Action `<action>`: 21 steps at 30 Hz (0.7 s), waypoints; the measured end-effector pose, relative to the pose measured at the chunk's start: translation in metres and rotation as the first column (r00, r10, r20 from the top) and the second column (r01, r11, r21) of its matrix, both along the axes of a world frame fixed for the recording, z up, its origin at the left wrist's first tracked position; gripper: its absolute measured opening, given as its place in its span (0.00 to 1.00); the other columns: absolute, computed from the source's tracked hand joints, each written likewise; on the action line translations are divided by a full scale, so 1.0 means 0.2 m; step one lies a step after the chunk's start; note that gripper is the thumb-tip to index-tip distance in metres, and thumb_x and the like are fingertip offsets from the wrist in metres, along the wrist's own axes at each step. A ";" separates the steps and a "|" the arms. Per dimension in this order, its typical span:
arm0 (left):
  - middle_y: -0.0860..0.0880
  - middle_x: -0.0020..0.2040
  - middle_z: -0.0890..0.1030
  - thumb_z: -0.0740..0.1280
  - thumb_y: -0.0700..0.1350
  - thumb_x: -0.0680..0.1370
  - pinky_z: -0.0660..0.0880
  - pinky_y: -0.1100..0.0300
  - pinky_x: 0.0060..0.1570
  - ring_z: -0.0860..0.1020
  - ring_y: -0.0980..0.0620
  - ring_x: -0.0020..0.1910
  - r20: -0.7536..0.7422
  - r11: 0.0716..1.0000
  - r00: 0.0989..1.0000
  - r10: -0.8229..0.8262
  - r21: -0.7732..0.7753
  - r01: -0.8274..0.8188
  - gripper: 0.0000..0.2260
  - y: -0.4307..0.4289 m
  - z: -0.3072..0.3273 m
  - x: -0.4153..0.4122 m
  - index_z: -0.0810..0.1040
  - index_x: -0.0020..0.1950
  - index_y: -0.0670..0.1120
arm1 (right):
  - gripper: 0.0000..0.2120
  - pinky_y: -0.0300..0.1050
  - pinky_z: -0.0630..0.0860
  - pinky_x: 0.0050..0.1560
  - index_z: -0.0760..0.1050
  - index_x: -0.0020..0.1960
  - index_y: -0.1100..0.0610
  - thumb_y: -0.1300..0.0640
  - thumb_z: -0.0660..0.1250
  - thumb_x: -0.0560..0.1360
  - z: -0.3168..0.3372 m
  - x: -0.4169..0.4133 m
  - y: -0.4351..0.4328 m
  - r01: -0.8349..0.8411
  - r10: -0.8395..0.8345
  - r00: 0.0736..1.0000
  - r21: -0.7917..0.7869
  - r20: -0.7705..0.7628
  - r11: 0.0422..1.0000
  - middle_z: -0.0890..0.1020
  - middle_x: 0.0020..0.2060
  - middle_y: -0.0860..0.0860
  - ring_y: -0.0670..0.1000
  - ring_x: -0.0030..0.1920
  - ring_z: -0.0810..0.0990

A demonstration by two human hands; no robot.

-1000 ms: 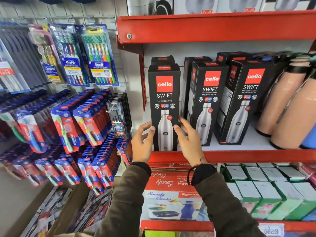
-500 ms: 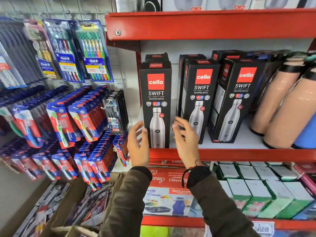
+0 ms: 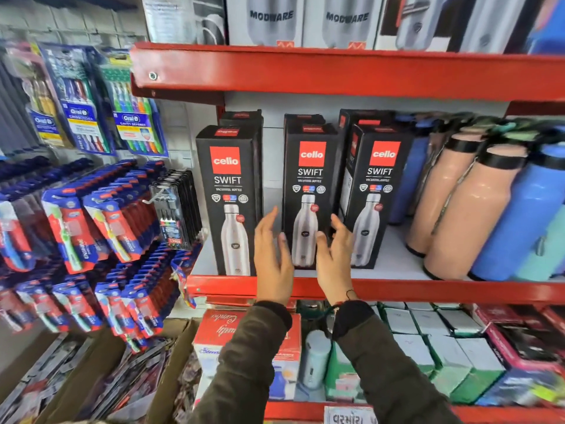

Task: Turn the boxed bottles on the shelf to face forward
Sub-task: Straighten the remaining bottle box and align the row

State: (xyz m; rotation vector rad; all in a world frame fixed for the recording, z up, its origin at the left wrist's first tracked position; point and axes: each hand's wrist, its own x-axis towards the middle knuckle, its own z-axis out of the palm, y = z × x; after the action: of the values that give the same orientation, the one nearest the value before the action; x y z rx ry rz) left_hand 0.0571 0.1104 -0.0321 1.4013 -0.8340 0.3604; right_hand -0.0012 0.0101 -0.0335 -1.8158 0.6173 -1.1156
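Three black boxed bottles stand in the front row on the red shelf (image 3: 428, 290). The left box (image 3: 227, 185) faces forward, and so does the middle box (image 3: 308, 175). The right box (image 3: 379, 179) shows its front and a strip of its left side. More such boxes stand behind them. My left hand (image 3: 272, 261) is at the middle box's lower left edge, fingers apart. My right hand (image 3: 334, 258) is at its lower right corner, thumb on the front and fingers round the side.
Loose peach bottles (image 3: 467, 215) and blue bottles (image 3: 526, 215) lean on the shelf's right part. Toothbrush packs (image 3: 91, 215) hang on pegs at the left. Another red shelf (image 3: 336, 71) runs close above. Small boxes (image 3: 428, 347) fill the shelf below.
Both hands let go of the left box and moved right to the middle box. The left box now stands alone, front outward.
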 end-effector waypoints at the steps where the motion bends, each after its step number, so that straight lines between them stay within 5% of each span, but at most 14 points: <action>1: 0.52 0.78 0.64 0.56 0.39 0.85 0.60 0.59 0.78 0.63 0.53 0.79 -0.056 0.999 0.998 -0.019 0.029 0.020 0.22 -0.03 0.01 -0.01 0.61 0.80 0.43 | 0.23 0.39 0.57 0.69 0.61 0.77 0.55 0.54 0.58 0.83 -0.01 0.01 -0.02 -0.022 0.023 0.999 0.022 -0.046 1.000 0.65 0.74 0.57 0.54 0.75 0.63; 5: 0.47 0.82 0.59 0.53 0.41 0.86 0.51 0.61 0.80 0.57 0.51 0.82 -0.335 0.985 0.940 -0.069 0.126 0.117 0.23 -0.12 0.06 0.03 0.56 0.81 0.41 | 0.23 0.33 0.53 0.65 0.59 0.79 0.56 0.52 0.54 0.85 -0.03 0.04 -0.09 -0.101 0.123 0.984 0.161 -0.130 0.982 0.65 0.77 0.56 0.53 0.76 0.62; 8: 0.46 0.80 0.64 0.52 0.45 0.86 0.52 0.73 0.67 0.60 0.49 0.80 -0.512 0.968 0.855 -0.085 0.159 0.191 0.21 -0.16 0.05 0.08 0.61 0.80 0.43 | 0.22 0.35 0.56 0.64 0.61 0.78 0.55 0.52 0.55 0.85 -0.04 0.05 -0.11 -0.104 0.129 0.984 0.189 -0.120 0.976 0.68 0.75 0.55 0.51 0.73 0.66; 14: 0.46 0.75 0.72 0.54 0.46 0.86 0.56 0.79 0.56 0.68 0.55 0.70 -0.509 0.973 0.860 -0.037 0.178 0.147 0.19 -0.15 0.02 0.10 0.68 0.77 0.47 | 0.21 0.29 0.57 0.60 0.65 0.76 0.54 0.51 0.56 0.84 -0.05 0.04 -0.12 -0.098 0.115 0.988 0.161 -0.102 0.982 0.73 0.68 0.49 0.45 0.67 0.68; 17: 0.50 0.71 0.75 0.55 0.47 0.85 0.58 0.77 0.58 0.70 0.53 0.72 -0.493 0.973 0.870 -0.011 0.195 0.122 0.19 -0.14 0.00 0.09 0.69 0.76 0.48 | 0.19 0.17 0.61 0.48 0.68 0.74 0.53 0.52 0.58 0.84 -0.05 0.01 -0.12 -0.107 0.120 0.988 0.132 -0.095 0.986 0.75 0.59 0.45 0.42 0.59 0.71; 21: 0.57 0.65 0.75 0.56 0.50 0.85 0.60 0.70 0.61 0.69 0.61 0.64 -0.490 0.973 0.872 -0.003 0.199 0.115 0.19 -0.10 -0.02 0.06 0.70 0.76 0.52 | 0.18 0.16 0.64 0.47 0.71 0.71 0.52 0.52 0.60 0.83 -0.06 -0.04 -0.09 -0.104 0.113 0.991 0.133 -0.065 0.986 0.78 0.54 0.42 0.30 0.51 0.76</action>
State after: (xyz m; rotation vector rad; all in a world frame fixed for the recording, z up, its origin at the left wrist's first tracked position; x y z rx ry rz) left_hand 0.0700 0.0903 -0.0359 1.5789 -0.5042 -0.1454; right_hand -0.0091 -0.0085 -0.0449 -1.7629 0.6111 -0.9195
